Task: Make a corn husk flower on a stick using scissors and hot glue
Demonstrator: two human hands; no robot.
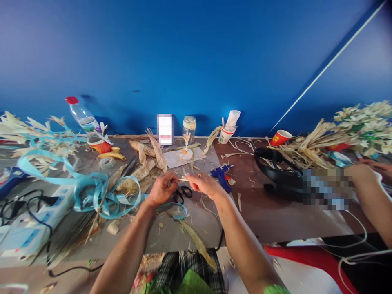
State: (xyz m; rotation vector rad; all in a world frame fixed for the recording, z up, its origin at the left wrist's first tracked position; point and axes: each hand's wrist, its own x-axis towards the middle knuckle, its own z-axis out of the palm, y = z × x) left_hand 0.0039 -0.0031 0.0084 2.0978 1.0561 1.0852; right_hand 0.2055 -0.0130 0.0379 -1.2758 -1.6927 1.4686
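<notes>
My left hand (163, 188) and my right hand (201, 182) are close together over the table, both with fingers pinched. Between their fingertips runs a small pale strip (183, 179) that looks like corn husk. Just below it lie black-handled scissors (186, 192), partly behind my left hand. A blue glue gun (223, 175) rests to the right of my right hand. Beyond the hands, a pale husk flower (185, 153) is on a white sheet (171, 158). Dried corn husks (157, 153) lie left of the sheet.
Light-blue ribbon (92, 194) coils at left beside a white power strip (52, 216). Along the blue wall stand a bottle (82, 116), a glass jar (189, 124) and paper cups (280, 138). A black headset-like object (275, 171) and another person's arm (367, 192) are at right.
</notes>
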